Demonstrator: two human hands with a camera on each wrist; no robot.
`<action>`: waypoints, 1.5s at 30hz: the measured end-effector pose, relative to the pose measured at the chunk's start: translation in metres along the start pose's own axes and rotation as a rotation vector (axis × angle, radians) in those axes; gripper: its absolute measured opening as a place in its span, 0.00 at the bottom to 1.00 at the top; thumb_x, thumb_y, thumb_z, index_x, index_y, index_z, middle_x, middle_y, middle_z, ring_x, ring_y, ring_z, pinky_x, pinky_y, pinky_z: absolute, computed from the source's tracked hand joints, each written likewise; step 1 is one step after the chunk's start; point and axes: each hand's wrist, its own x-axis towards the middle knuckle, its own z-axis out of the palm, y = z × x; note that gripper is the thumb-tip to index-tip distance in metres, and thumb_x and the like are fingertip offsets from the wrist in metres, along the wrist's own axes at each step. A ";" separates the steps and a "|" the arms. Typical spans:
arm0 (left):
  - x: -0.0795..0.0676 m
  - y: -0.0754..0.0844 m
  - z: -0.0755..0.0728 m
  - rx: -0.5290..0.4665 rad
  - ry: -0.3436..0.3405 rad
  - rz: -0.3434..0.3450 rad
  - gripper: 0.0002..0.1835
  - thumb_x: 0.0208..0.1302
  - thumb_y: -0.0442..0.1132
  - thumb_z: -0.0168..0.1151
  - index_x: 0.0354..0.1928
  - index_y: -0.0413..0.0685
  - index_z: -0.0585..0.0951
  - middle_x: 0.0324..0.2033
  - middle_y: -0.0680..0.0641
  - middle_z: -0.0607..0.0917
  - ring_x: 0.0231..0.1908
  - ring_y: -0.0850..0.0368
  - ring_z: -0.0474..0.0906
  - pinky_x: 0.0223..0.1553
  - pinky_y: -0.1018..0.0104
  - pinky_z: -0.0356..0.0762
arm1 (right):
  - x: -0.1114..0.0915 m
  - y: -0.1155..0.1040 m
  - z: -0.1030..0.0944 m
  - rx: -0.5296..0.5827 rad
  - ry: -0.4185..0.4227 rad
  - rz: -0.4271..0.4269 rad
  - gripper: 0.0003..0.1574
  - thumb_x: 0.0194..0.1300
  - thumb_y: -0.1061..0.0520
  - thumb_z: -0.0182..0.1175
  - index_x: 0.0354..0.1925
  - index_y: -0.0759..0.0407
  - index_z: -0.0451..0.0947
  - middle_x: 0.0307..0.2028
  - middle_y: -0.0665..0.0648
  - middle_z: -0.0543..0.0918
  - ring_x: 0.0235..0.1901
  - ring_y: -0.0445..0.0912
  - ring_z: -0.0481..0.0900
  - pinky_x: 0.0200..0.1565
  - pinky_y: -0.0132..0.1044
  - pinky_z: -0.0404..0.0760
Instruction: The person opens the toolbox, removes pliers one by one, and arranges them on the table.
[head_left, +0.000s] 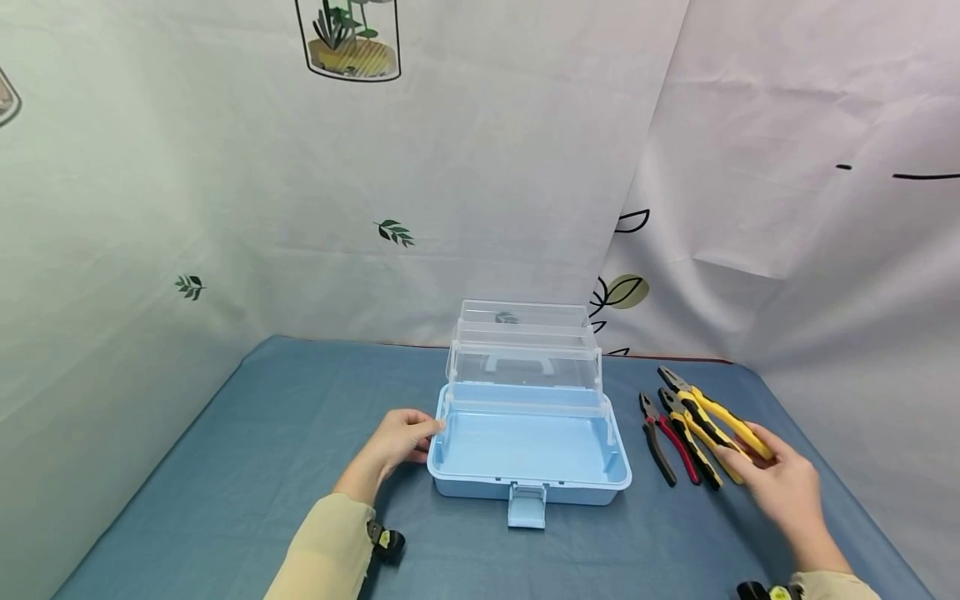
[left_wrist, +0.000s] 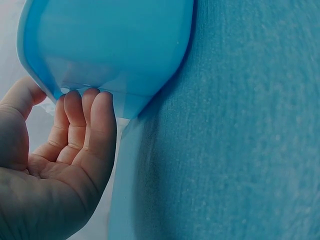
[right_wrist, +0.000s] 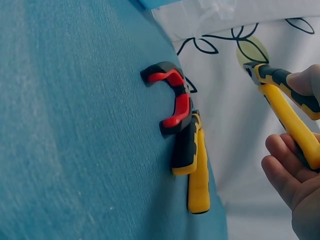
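Note:
A light blue toolbox [head_left: 480,487] stands in the middle of the table, its clear lid [head_left: 517,337] raised at the back. My left hand [head_left: 400,435] pinches the box's left rim, thumb on one side and fingers on the other, as the left wrist view shows. On the right, my right hand [head_left: 786,487] holds yellow-and-black pliers [right_wrist: 286,114] by the handles, lifted off the table. Below them lie a second pair of yellow-and-black pliers [right_wrist: 200,185]. Beside that pair, red-and-black pliers [head_left: 687,451] rest with handles spread.
The blue front latch [head_left: 527,508] hangs down toward me. A blue cloth [head_left: 225,483] covers the table, and pale printed fabric [head_left: 487,167] hangs behind and at both sides. The toolbox's inside floor [head_left: 525,446] is bare.

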 end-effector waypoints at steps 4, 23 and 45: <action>0.001 -0.001 0.000 -0.001 0.000 0.002 0.12 0.59 0.42 0.64 0.35 0.38 0.81 0.27 0.46 0.81 0.26 0.58 0.77 0.27 0.64 0.82 | -0.001 0.001 -0.002 -0.009 -0.010 -0.004 0.41 0.58 0.42 0.65 0.60 0.68 0.70 0.45 0.71 0.82 0.25 0.15 0.60 0.22 0.24 0.71; -0.003 0.002 0.002 0.003 0.015 0.010 0.12 0.60 0.41 0.63 0.35 0.38 0.80 0.26 0.47 0.80 0.25 0.58 0.76 0.28 0.62 0.82 | -0.002 0.007 -0.008 -0.024 -0.021 0.021 0.41 0.60 0.43 0.63 0.60 0.70 0.69 0.45 0.72 0.82 0.24 0.15 0.59 0.21 0.24 0.70; -0.002 0.002 -0.001 -0.002 -0.008 0.013 0.14 0.59 0.44 0.65 0.35 0.38 0.81 0.26 0.46 0.80 0.25 0.59 0.77 0.27 0.64 0.82 | 0.000 0.016 -0.011 -0.037 -0.023 0.047 0.43 0.59 0.42 0.64 0.60 0.72 0.68 0.45 0.73 0.81 0.23 0.15 0.58 0.22 0.24 0.70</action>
